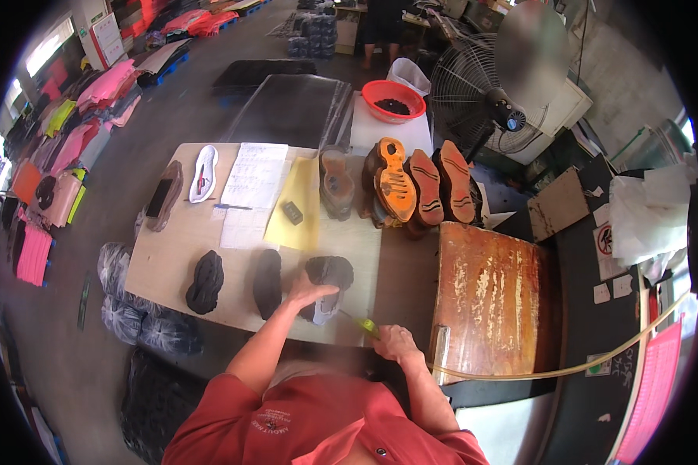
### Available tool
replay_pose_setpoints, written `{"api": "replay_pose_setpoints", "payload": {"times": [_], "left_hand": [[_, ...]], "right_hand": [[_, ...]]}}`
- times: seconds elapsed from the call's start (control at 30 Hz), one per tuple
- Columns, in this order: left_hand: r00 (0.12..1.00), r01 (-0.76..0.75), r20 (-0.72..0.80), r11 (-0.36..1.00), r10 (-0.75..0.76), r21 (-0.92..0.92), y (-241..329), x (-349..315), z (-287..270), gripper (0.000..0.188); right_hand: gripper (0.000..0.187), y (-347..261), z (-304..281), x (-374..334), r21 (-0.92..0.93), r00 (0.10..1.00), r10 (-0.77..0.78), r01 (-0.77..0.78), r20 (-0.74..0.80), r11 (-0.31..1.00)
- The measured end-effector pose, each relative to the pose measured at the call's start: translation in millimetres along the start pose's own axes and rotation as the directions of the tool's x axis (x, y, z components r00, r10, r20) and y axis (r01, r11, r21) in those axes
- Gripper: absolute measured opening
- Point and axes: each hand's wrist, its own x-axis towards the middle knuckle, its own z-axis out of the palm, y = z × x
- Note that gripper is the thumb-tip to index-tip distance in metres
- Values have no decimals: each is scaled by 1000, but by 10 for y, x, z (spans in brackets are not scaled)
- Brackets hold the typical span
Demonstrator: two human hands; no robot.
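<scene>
At the front edge of the pale table, my left hand (310, 292) grips a dark grey shoe sole (332, 270) with its thumb stretched across it. A screwdriver (370, 328) with a yellow-green handle is closed in my right hand (396, 343). Its thin shaft points left, toward the sole's lower end; whether the tip touches is too blurred to tell. Just left of my left hand lies a second dark sole (267, 284), and farther left a black one (205, 281). Toward the back are a white sole (204, 174) and a small dark object (291, 212) on yellow paper.
Orange and reddish sole moulds (395, 178) stand at the table's back right. A worn wooden board (488, 302) lies right of my right hand. Written sheets (254, 178) and a pen (233, 206) rest mid-table. Behind are a red basin (394, 101) and a large fan (481, 93).
</scene>
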Motion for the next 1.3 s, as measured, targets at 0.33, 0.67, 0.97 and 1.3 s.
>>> {"api": "replay_pose_setpoints", "payload": {"times": [0.33, 0.67, 0.97, 1.3], "left_hand": [[956, -180, 103, 830, 273, -528, -285, 54, -97, 84], [957, 99, 109, 51, 270, -994, -816, -1021, -320, 64], [929, -369, -367, -112, -36, -923, -1453, -1875, -477, 71], [716, -343, -575, -519, 395, -783, -1693, -1964, -832, 65]], "right_hand": [[39, -83, -109, 11, 53, 994, -13, 7, 104, 999], [34, 158, -301, -206, 102, 989, -32, 47, -144, 994], [30, -363, -923, -736, 305, 870, -481, 491, -111, 816], [30, -770, -1021, -852, 434, 859, -511, 459, 6, 776]]}}
